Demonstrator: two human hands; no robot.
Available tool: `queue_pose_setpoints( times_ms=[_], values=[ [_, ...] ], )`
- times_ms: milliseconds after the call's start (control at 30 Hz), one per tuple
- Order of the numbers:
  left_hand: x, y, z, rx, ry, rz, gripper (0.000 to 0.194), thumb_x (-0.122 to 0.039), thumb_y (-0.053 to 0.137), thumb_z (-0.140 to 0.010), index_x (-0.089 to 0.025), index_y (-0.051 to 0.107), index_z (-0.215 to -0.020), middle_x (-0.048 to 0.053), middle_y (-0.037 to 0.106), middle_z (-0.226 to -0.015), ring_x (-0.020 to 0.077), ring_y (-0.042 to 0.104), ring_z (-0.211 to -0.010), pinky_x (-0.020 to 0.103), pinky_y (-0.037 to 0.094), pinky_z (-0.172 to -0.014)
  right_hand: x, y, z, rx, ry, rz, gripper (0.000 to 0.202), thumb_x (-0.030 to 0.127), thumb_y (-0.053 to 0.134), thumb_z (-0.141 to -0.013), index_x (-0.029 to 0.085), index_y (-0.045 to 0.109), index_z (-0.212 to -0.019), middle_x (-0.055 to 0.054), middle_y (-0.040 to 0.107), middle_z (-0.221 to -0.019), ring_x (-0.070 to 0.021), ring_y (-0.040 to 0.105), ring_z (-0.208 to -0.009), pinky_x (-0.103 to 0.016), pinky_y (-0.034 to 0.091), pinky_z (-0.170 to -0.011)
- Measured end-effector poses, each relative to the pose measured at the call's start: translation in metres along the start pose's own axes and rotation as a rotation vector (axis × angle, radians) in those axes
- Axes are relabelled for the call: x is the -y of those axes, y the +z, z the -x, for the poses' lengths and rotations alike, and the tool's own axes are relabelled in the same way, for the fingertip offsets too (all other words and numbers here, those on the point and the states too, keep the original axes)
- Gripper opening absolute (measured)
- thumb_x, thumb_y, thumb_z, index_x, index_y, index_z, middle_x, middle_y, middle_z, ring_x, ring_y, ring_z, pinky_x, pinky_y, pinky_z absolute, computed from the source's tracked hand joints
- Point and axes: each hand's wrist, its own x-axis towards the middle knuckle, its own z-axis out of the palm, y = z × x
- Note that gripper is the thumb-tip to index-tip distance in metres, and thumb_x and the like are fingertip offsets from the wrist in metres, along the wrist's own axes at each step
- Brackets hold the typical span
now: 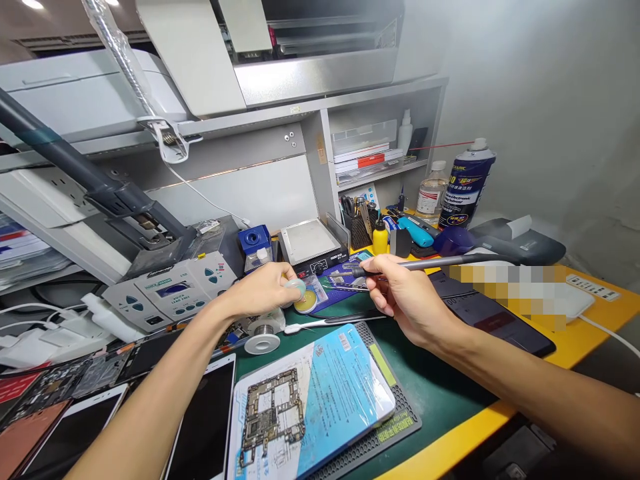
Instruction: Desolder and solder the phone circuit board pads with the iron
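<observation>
My left hand [265, 290] pinches a small round translucent greenish lid [296, 287]. Right below it sits a round tub of yellowish paste [306, 301]. Across from it, my right hand [400, 293] is closed around a soldering iron [359, 270], its tip pointing left and its dark cable [460, 260] running off to the right. Slim metal tweezers [347, 287] also stick out from the fingers of this hand. Nearer to me, a bare phone circuit board [273, 413] lies on a blue and white box [345, 393].
A solder spool [263, 343] and a white-handled brush [310, 325] lie behind the box. Phones [205, 417] line the left side. A soldering station [175, 290], a small heating plate [313, 240] and a spray can [465, 187] stand at the back. A dark tablet [493, 313] lies right.
</observation>
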Motion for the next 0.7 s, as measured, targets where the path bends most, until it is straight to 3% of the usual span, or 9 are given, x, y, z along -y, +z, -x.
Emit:
queue_pose_setpoints(
  times_ms=[367, 700],
  values=[
    [-0.010, -0.006, 0.005, 0.050, -0.019, -0.061, 0.038, -0.039, 0.073, -0.102, -0.019, 0.068, -0.133, 0.009, 0.072, -0.133, 0.0274, 0.074, -0.111, 0.048, 0.064, -0.093, 0.001, 0.001, -0.001, 0.001, -0.004, -0.004, 0.024, 0.031, 0.069, -0.108, 0.015, 0.065, -0.090, 0.009, 0.056, -0.067, -0.0036, 0.042, -0.041, -0.015, 0.029, -0.034],
    [0.006, -0.007, -0.008, 0.009, -0.001, 0.006, 0.039, -0.039, 0.072, -0.102, -0.019, 0.067, -0.135, 0.010, 0.072, -0.134, 0.0267, 0.074, -0.110, 0.048, 0.064, -0.092, 0.003, 0.002, 0.000, 0.007, -0.013, -0.029, 0.029, 0.030, 0.069, -0.107, 0.016, 0.061, -0.083, 0.010, 0.055, -0.064, -0.0034, 0.040, -0.040, -0.015, 0.027, -0.033]
  ],
)
